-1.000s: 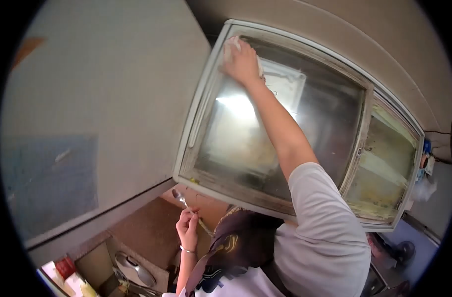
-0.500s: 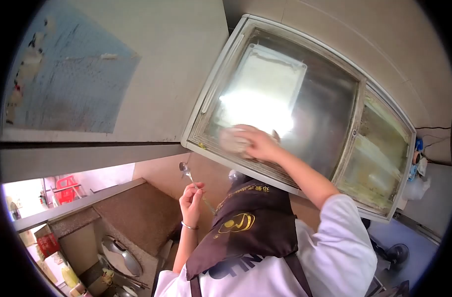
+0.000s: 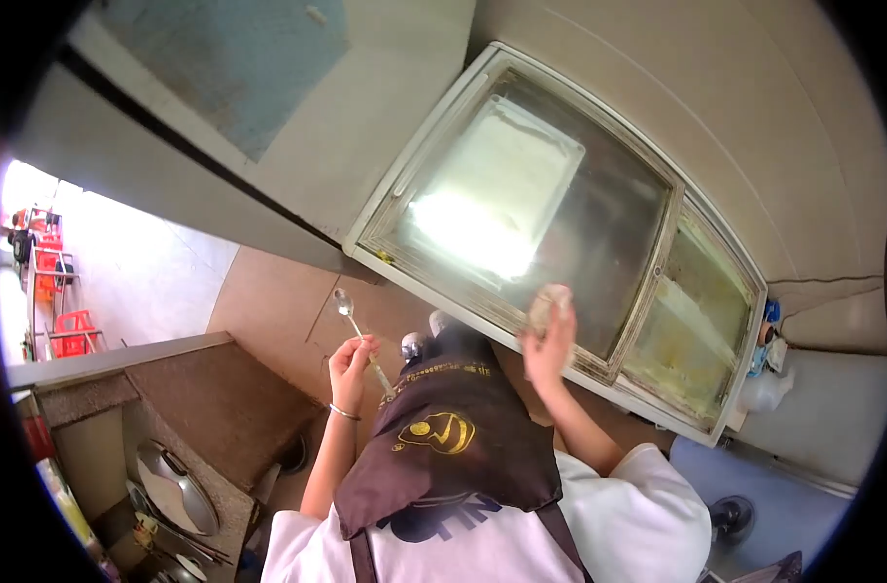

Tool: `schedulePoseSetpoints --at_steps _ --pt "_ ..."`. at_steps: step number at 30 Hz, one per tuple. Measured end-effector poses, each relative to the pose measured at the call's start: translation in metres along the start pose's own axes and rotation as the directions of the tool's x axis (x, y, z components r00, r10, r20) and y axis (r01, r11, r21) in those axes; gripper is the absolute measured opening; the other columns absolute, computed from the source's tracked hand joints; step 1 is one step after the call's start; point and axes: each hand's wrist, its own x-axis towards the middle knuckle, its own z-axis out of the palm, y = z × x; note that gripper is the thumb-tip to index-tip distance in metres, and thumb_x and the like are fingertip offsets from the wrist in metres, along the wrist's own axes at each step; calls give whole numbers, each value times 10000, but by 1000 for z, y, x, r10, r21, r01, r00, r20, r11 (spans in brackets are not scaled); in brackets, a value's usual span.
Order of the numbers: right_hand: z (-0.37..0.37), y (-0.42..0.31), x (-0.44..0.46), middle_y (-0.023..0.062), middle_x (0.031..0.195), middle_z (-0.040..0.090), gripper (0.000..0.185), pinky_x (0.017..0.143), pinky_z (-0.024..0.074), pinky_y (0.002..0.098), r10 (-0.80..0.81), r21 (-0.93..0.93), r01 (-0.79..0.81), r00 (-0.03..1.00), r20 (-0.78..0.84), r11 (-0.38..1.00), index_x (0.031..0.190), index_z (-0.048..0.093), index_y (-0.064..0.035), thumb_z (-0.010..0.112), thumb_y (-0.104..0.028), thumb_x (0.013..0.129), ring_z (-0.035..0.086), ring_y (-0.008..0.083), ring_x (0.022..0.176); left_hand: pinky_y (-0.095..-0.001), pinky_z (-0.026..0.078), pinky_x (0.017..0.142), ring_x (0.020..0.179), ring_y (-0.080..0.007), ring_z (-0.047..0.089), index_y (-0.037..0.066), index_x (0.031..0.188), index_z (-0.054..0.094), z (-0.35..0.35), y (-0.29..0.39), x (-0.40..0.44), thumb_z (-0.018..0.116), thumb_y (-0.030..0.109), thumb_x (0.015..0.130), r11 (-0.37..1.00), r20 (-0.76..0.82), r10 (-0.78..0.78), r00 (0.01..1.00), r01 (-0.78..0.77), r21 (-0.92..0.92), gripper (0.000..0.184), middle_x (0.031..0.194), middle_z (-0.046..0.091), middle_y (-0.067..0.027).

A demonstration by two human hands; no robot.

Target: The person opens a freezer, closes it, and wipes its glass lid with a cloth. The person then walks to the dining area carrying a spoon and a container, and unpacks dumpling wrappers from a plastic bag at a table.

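We count two hands: one left hand [image 3: 349, 361] and one right hand [image 3: 548, 348]. Between them we see one spoon [image 3: 343, 302] and one cloth [image 3: 546, 304]. We also count one bracelet [image 3: 343, 412], one apron [image 3: 448, 408], two shoes [image 3: 411, 344], and one freezer [image 3: 432, 293] with two glass panes [image 3: 604, 228]. We make out several red chairs [image 3: 73, 333], too small to number exactly.

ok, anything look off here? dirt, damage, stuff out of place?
Yes: the smaller pane has yellow-green streaks, unlike the clearer larger pane. A small yellowish scrap sits at the lower-left corner of the frame. Mildly odd: left hand holds a spoon while right hand has a cloth.
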Motion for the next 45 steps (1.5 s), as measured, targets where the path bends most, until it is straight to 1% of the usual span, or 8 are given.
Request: schedulePoseSetpoints --at_steps 10,20,25,31,38,42,44,45 --pt "116 -182 85 219 1301 324 530 980 295 422 -455 642 214 859 235 736 1239 404 -57 529 -114 727 335 389 1180 -252 454 781 835 -130 579 -22 944 586 -30 -1 -25 520 141 868 996 -117 93 989 -91 23 192 881 613 -72" --pt "117 -174 104 138 1084 528 333 807 429 376 -750 410 630 591 297 659 974 606 -116 649 -170 648 504 326 966 -202 414 697 803 -83 557 -11 919 601 -58 -11 -42 534 157 856 996 -247 49 968 -65 -58 192 847 616 -42" --pt "112 -138 120 92 904 599 267 701 476 301 -378 685 -67 793 478 726 996 555 -31 616 -112 749 599 219 798 -182 383 644 732 -52 521 -2 912 607 -53 -4 -30 546 164 847 994 -209 55 976 -73 -81 188 826 620 -11" --pt "65 -84 118 140 882 597 310 597 524 385 -352 337 -900 421 836 -276 1048 525 -34 470 -280 867 603 265 757 -183 382 645 723 -45 514 10 927 611 -52 -3 -22 544 159 846 998 -135 -8 991 -1 -70 182 846 634 -27" --pt "7 -63 78 172 919 594 374 638 527 430 -209 466 -726 627 750 -506 1107 501 -32 411 -320 888 604 302 798 -227 446 726 815 -112 574 -25 947 585 -56 -9 -10 524 146 860 1000 -5 -2 1000 2 -24 202 864 616 -64" --pt "-26 -13 55 135 957 587 318 705 509 377 -18 684 -554 783 622 -475 1066 517 -40 512 -281 859 587 267 829 -241 462 740 822 -129 577 -30 938 580 -52 -11 -8 527 155 864 997 93 -46 995 39 71 206 864 606 -81" --pt "-34 32 38 114 990 579 307 775 480 356 155 899 -423 886 436 -112 1097 514 -50 550 -196 829 566 254 896 -239 464 740 811 -130 576 -29 926 580 -50 -14 -18 534 157 862 998 158 -32 987 23 53 202 859 604 -83" --pt "-40 55 29 101 1053 556 358 796 464 327 138 719 -256 966 219 647 1169 467 -61 534 -140 826 555 222 932 -239 465 737 808 -131 576 -30 922 579 -53 -17 -20 535 153 860 998 184 -18 983 8 54 199 856 604 -82"
